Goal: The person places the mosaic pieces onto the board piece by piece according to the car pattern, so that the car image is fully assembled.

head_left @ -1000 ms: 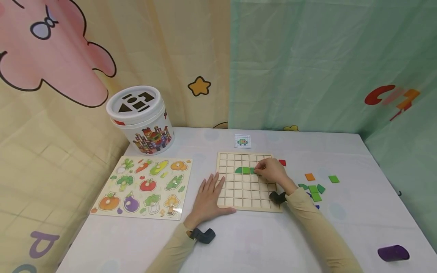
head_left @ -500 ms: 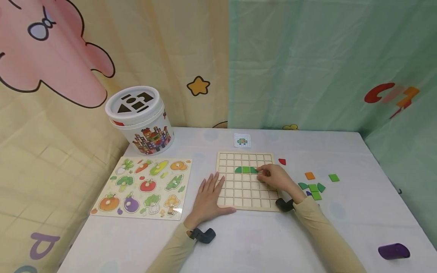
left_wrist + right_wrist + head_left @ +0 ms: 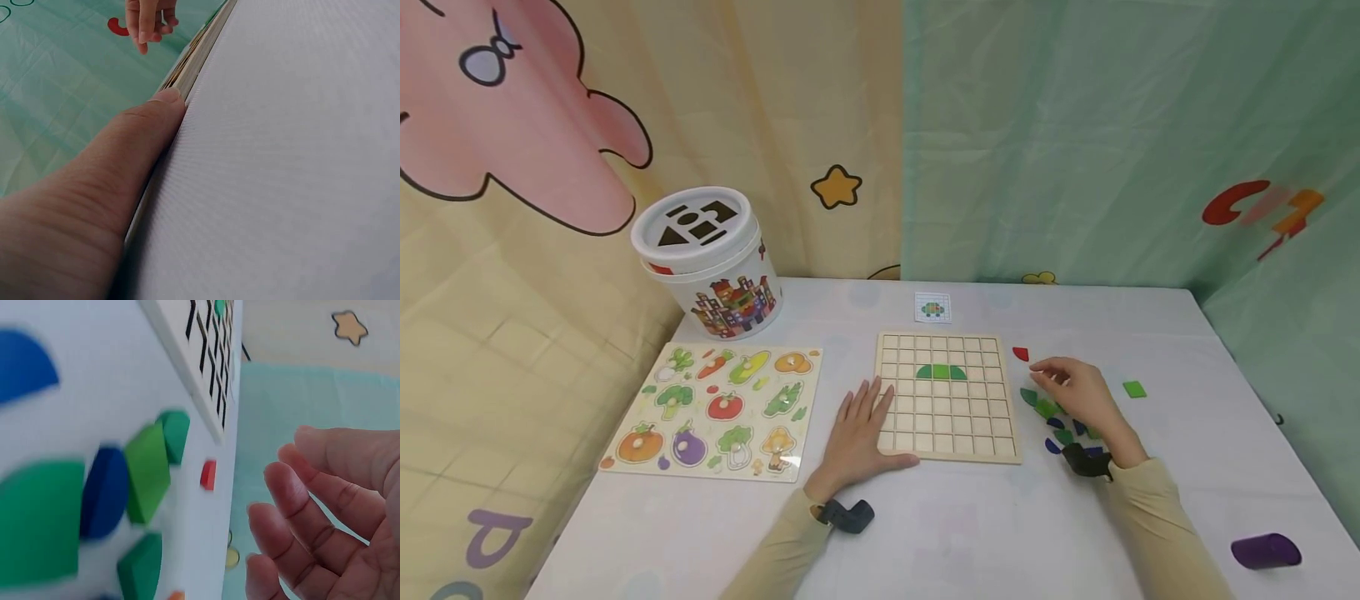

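A wooden grid board [image 3: 943, 425] lies flat on the table, with a light green square tile [image 3: 942, 372] in it and a dark green rounded tile on each side. My left hand [image 3: 855, 437] rests spread at the board's left edge; in the left wrist view its thumb [image 3: 134, 144] touches the front edge. Above a loose pile of green and blue tiles hovers my right hand [image 3: 1078, 398], its fingers loosely bent and nothing between them. In the right wrist view a light green tile [image 3: 148, 472] and a red tile [image 3: 209, 475] lie below the fingers.
A small pattern card [image 3: 932, 308] lies behind the board. To the left are a vegetable puzzle [image 3: 700, 429] and a white bucket [image 3: 715, 283] with a slotted lid. A lone green tile [image 3: 1134, 389] and a purple block [image 3: 1266, 551] lie on the right.
My right hand has let go of the dark green tile at the right end of the row and moved right, over the loose tiles. The left hand has stayed put.
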The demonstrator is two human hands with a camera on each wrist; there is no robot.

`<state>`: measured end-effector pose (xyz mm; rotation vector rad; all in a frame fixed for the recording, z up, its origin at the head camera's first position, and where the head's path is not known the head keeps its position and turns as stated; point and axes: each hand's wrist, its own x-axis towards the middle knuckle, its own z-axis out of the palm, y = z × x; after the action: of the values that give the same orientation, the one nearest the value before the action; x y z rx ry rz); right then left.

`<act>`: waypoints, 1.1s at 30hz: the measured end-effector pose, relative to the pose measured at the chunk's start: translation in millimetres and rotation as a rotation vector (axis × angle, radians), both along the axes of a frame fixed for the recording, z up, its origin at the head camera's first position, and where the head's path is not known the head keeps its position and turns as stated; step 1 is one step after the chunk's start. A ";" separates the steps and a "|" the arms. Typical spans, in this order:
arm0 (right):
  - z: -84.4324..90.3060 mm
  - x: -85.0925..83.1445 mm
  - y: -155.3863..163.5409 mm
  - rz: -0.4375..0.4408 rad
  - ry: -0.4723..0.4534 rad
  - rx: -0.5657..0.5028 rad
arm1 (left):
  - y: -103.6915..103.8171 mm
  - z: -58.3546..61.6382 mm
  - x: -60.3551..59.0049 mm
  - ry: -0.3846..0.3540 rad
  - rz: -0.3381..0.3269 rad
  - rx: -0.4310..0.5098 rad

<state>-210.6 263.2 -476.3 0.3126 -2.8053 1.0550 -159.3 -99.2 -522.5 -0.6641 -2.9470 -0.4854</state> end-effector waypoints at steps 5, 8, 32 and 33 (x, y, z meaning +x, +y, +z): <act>-23.7 -4.7 29.0 -0.055 -0.022 0.088 | -0.6 -1.3 0.2 0.018 -0.004 0.001; -14.9 1.1 25.4 -0.034 -0.061 0.066 | -1.6 -1.7 -0.1 0.012 0.004 -0.017; 10.0 5.4 -11.4 0.018 -0.209 0.170 | -0.2 -1.2 -0.2 0.003 -0.001 -0.007; 9.1 5.6 -12.1 0.018 -0.206 0.160 | -0.2 -1.2 0.0 0.001 -0.001 -0.004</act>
<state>-205.1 251.1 -467.2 0.2590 -3.0847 0.9160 -159.3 -99.4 -523.6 -0.6660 -2.9475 -0.4786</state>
